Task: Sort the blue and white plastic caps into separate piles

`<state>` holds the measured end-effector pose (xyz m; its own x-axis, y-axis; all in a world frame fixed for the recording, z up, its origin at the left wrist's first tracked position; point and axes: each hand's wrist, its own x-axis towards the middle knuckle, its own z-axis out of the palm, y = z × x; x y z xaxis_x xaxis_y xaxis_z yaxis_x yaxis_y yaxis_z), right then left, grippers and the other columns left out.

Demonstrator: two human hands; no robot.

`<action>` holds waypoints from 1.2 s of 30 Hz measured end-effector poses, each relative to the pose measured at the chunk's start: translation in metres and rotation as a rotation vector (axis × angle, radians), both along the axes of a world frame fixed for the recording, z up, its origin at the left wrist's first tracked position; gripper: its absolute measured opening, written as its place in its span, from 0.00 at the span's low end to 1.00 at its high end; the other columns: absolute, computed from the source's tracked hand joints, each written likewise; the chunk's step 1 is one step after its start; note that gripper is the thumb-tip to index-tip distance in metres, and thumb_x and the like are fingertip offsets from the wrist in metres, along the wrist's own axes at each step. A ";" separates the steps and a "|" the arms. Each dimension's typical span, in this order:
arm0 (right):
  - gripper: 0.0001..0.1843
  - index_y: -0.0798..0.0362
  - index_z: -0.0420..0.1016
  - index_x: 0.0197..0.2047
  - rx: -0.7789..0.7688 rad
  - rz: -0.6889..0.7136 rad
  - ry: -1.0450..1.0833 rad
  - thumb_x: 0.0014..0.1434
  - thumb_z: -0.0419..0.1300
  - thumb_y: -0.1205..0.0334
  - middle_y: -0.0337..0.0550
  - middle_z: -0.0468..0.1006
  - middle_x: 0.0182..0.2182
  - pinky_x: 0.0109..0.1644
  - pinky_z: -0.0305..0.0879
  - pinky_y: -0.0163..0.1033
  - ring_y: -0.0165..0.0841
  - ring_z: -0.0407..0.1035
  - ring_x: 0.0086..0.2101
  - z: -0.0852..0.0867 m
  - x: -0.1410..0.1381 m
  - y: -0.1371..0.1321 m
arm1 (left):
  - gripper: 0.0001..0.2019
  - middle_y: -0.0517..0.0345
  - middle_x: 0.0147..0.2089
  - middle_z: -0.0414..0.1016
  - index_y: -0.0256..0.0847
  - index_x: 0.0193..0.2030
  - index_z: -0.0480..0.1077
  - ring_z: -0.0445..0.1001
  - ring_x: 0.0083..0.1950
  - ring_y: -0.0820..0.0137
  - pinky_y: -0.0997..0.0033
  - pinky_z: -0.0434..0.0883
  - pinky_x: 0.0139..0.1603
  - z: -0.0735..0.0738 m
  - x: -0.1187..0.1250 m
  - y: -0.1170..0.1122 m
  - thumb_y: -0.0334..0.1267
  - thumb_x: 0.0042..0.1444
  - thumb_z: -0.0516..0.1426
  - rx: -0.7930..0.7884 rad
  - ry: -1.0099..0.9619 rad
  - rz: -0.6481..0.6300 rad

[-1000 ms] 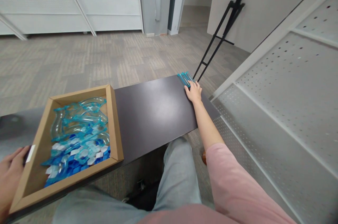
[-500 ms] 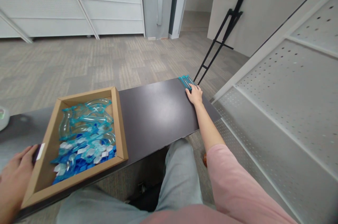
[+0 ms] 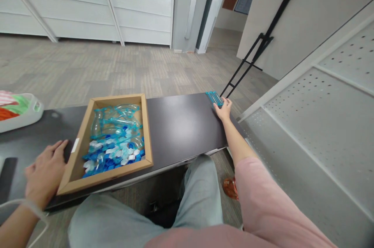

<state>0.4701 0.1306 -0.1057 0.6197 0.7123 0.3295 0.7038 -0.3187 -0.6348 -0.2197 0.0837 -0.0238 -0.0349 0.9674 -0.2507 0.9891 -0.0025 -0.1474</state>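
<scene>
Perforated panel point(image 3: 330, 131): pale metal, punched with rows of small round holes; stands off the right end of the counter.

Counter point(image 3: 187, 119): long, narrow slab; dark, smooth, satin surface with a soft patch of reflected light.

Box point(image 3: 147, 135): brown cardboard, shallow, rectangular, open-topped, with folded walls; reaches across the counter from its far edge to close by its near edge.

Basket point(image 3: 26, 121): white, smooth-walled, rounded, with a slot cut in its right end; stands at the far edge, left of the box. Contents orange, green and pink-and-white striped; their material is unclear.

Left hand point(image 3: 46, 168): laid on the counter just beside the box's left wall. Fingers extended, loosely together, with nothing seen in their grasp; contact with the cardboard cannot be told.

Right hand point(image 3: 224, 111): at the counter's far right corner. Thumb and fingers parted about the near end of a row of turquoise rods point(image 3: 213, 98), touching it; whether they squeeze cannot be told.

Said row: several slim, straight rods, side by side, at the far edge by that corner.

Tubes point(image 3: 119, 122): clear, glossy, turquoise-trimmed, some curved, some straight; heaped in the far half of the box.

Small pieces point(image 3: 117, 156): faceted, in blue, white and aqua; piled loosely in the near half.

Label point(image 3: 75, 145): white, rectangular, on the box's left wall.
</scene>
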 end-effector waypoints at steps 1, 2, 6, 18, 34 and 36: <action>0.34 0.52 0.75 0.70 0.045 -0.034 0.012 0.62 0.69 0.53 0.74 0.64 0.72 0.72 0.61 0.62 0.59 0.63 0.69 0.003 -0.001 0.000 | 0.33 0.37 0.85 0.58 0.42 0.84 0.61 0.61 0.84 0.49 0.52 0.69 0.74 -0.001 0.003 -0.004 0.43 0.75 0.45 0.078 -0.030 0.068; 0.32 0.53 0.76 0.69 0.080 -0.069 0.007 0.63 0.67 0.53 0.76 0.65 0.70 0.72 0.60 0.62 0.58 0.62 0.69 0.006 -0.003 0.000 | 0.34 0.36 0.87 0.55 0.38 0.85 0.57 0.57 0.86 0.51 0.51 0.65 0.77 -0.001 0.007 -0.008 0.41 0.76 0.43 0.128 -0.078 0.102; 0.32 0.53 0.76 0.69 0.057 -0.022 -0.078 0.65 0.61 0.49 0.76 0.64 0.68 0.67 0.64 0.63 0.57 0.63 0.68 0.023 -0.048 0.004 | 0.38 0.27 0.88 0.48 0.30 0.87 0.51 0.46 0.89 0.41 0.39 0.56 0.83 0.009 0.011 -0.011 0.47 0.77 0.46 0.016 -0.306 0.140; 0.22 0.36 0.82 0.68 -0.171 1.251 -0.433 0.73 0.63 0.54 0.49 0.81 0.62 0.64 0.70 0.60 0.53 0.74 0.58 0.081 -0.352 0.003 | 0.37 0.31 0.88 0.48 0.22 0.86 0.53 0.45 0.89 0.45 0.39 0.51 0.85 0.016 0.002 -0.022 0.47 0.80 0.42 0.081 -0.447 0.148; 0.30 0.49 0.77 0.65 -0.402 1.201 -0.521 0.61 0.73 0.56 0.55 0.82 0.58 0.62 0.70 0.58 0.56 0.74 0.55 0.056 -0.394 0.018 | 0.35 0.38 0.87 0.54 0.34 0.86 0.56 0.46 0.89 0.42 0.35 0.51 0.85 -0.014 -0.014 -0.012 0.47 0.78 0.47 0.195 -0.532 0.123; 0.26 0.49 0.79 0.61 -0.408 1.192 -0.482 0.61 0.73 0.57 0.55 0.82 0.58 0.63 0.70 0.59 0.56 0.75 0.55 0.054 -0.396 0.017 | 0.34 0.39 0.87 0.55 0.35 0.86 0.57 0.47 0.89 0.43 0.35 0.52 0.85 -0.011 -0.013 -0.017 0.47 0.78 0.47 0.218 -0.552 0.121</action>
